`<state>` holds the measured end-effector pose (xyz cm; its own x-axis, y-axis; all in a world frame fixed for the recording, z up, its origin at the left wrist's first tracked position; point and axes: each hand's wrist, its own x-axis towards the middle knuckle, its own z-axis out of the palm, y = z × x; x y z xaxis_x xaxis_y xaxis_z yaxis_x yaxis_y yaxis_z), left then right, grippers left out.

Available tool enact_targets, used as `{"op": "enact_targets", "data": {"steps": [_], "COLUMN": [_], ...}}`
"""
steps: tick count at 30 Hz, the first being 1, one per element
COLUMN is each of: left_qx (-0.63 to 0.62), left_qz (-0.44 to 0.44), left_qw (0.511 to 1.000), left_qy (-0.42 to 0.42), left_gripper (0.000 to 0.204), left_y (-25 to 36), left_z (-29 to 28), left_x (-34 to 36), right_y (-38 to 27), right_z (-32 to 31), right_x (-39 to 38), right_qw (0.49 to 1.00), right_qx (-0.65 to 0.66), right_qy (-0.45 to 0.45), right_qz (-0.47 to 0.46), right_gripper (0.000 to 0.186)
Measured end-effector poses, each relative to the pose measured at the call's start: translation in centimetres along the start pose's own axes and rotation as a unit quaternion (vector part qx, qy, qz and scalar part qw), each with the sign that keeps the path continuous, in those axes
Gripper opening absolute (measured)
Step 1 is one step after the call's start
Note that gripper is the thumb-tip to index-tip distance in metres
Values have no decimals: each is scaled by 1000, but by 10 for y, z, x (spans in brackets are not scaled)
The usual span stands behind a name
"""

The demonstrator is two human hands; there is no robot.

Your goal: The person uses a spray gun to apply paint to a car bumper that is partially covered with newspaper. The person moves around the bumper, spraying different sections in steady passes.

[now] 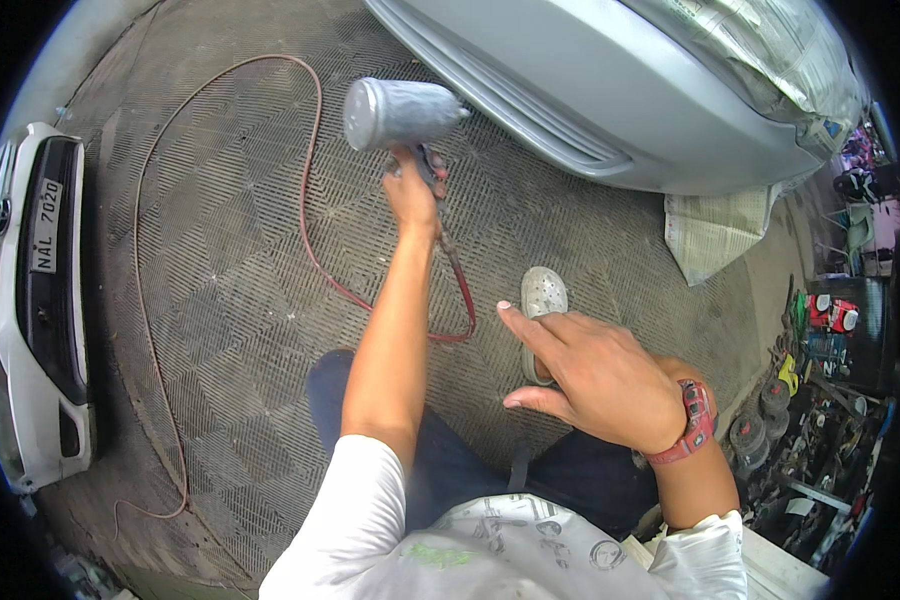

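Note:
My left hand [411, 192] reaches forward with its fingers wrapped round the handle of a paint spray gun. The gun's grey metal cup [402, 114] lies tilted sideways above the hand, its narrow end toward the car bumper. A red air hose [461, 290] runs down from the bottom of the handle. Ahead and to the right is the light silver-blue bumper [610, 95], apart from the gun. Nearer my body, my right hand [602, 372] hovers with thumb and index finger apart and nothing in it. A red watch [692, 425] circles that wrist.
The hose loops across the patterned grey floor [235, 260] on the left. A white car front [45, 310] stands at the far left. Masking paper [722, 228] hangs below the bumper's right end. Tools and clutter [810, 430] line the right side. My shoe [544, 290] shows below.

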<state>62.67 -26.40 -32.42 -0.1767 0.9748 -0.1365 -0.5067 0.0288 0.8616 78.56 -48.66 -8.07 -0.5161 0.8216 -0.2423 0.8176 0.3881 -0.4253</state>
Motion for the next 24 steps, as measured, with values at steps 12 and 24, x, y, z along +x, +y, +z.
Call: {"op": "enact_targets", "data": {"steps": [12, 24], "left_qx": [61, 146], "left_qz": [-67, -85], "left_qw": [968, 985], "left_qy": [-236, -35], "left_gripper": [41, 77], "left_y": [-13, -4], "left_z": [26, 10], "left_x": [-117, -70], "right_y": [-3, -2], "right_z": [10, 10], "right_x": [5, 4], "right_qw": [1000, 1000], "right_qx": [3, 10], "right_qy": [-5, 2], "right_qz": [-5, -15], "right_gripper": [84, 85]}}
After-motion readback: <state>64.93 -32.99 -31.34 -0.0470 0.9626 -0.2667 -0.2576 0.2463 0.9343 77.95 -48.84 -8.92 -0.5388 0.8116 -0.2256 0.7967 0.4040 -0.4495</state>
